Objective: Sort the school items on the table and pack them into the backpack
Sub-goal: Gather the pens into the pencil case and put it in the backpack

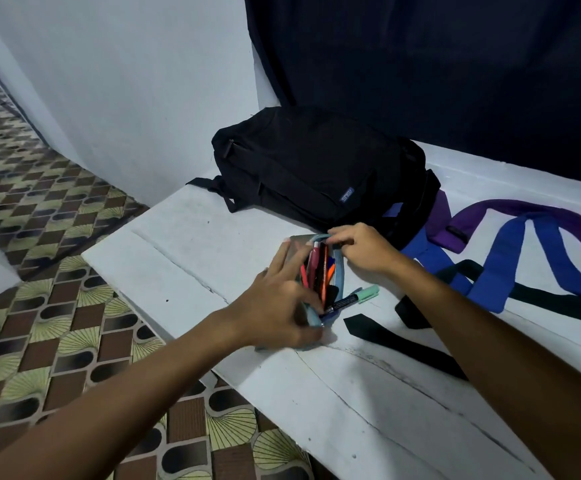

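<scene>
Where white table (185, 258) meets patterned floor (57, 341), both hands' fingers clamped on pencil case (338, 271).

White worktop (192, 271), scuffed and lined with cracks, carries everything. Behind it, a dark curtain (455, 64) hangs against the pale wall (126, 81). Off the worktop's left edge, a tiled floor (39, 341) in brown, green and black. On the worktop's right side lie blue straps (500, 265), a purple strap (524, 211) and black straps (403, 344).

White table (185, 251) with backpack (317, 168), pencil case (338, 268), straps (511, 258)
</scene>
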Demonstrator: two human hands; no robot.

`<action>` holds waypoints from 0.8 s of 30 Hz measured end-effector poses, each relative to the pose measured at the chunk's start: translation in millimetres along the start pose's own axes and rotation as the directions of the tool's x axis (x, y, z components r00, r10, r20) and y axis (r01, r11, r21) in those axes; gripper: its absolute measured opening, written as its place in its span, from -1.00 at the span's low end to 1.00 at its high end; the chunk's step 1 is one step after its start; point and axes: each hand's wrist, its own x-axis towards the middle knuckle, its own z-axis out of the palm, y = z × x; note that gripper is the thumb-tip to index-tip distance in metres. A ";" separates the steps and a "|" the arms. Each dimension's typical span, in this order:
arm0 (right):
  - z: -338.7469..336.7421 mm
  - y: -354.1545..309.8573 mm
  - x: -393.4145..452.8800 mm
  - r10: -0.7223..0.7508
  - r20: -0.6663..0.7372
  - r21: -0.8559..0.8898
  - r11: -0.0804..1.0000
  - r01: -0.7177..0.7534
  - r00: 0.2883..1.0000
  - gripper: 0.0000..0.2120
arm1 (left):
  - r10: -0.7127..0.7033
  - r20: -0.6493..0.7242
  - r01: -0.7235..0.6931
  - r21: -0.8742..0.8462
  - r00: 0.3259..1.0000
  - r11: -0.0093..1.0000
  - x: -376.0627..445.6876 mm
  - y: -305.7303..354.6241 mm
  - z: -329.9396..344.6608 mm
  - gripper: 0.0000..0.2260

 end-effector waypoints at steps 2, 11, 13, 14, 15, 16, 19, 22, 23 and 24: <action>-2.9 -5.4 -3.1 0.005 0.064 0.097 0.995 -0.012 0.998 -0.55 | 0.018 -0.010 -0.017 0.082 1.000 0.996 -3.6 5.3 9.3 -0.56; -12.4 -0.7 -5.4 -0.070 0.000 -0.087 0.994 0.070 0.998 -0.61 | 0.172 -0.275 -0.157 0.075 0.946 0.985 -5.8 -9.3 32.1 -0.78; -18.4 3.0 -5.8 -0.065 -0.022 -0.156 0.986 0.061 0.998 -0.67 | 0.197 -0.341 -0.194 0.041 0.919 0.980 -10.3 -15.0 27.6 -0.85; -21.8 4.1 -5.2 -0.059 -0.035 -0.185 0.981 0.052 0.998 -0.72 | 0.173 -0.357 -0.188 -0.007 0.918 0.982 -12.8 -18.8 24.9 -0.88; -25.8 4.1 -4.7 -0.056 -0.043 -0.221 0.974 0.045 0.998 -0.77 | 0.130 -0.352 -0.169 -0.082 0.927 0.982 -15.6 -23.3 21.2 -0.91; -29.7 4.0 -4.2 -0.056 -0.041 -0.257 0.965 0.043 0.998 -0.82 | 0.081 -0.322 -0.142 -0.170 0.943 0.975 -18.2 -28.1 16.8 -0.91; -41.6 3.1 -3.5 -0.049 0.003 -0.308 0.950 0.048 0.999 -0.83 | -0.018 -0.196 -0.061 -0.388 0.980 0.919 -23.5 -42.1 -1.9 -0.85; -54.2 -4.6 -7.9 0.000 0.040 -0.323 0.946 0.013 0.999 -0.77 | -0.063 -0.102 -0.005 -0.563 0.993 0.826 -23.7 -52.5 -19.5 -0.84; -57.7 -7.9 -9.3 0.012 0.050 -0.315 0.949 0.004 0.999 -0.77 | -0.065 -0.081 0.003 -0.606 0.995 0.796 -22.5 -56.4 -23.4 -0.85; -60.6 -10.9 -10.0 0.027 0.057 -0.301 0.954 -0.009 0.998 -0.76 | -0.067 -0.069 0.008 -0.632 0.995 0.775 -20.8 -59.7 -26.7 -0.87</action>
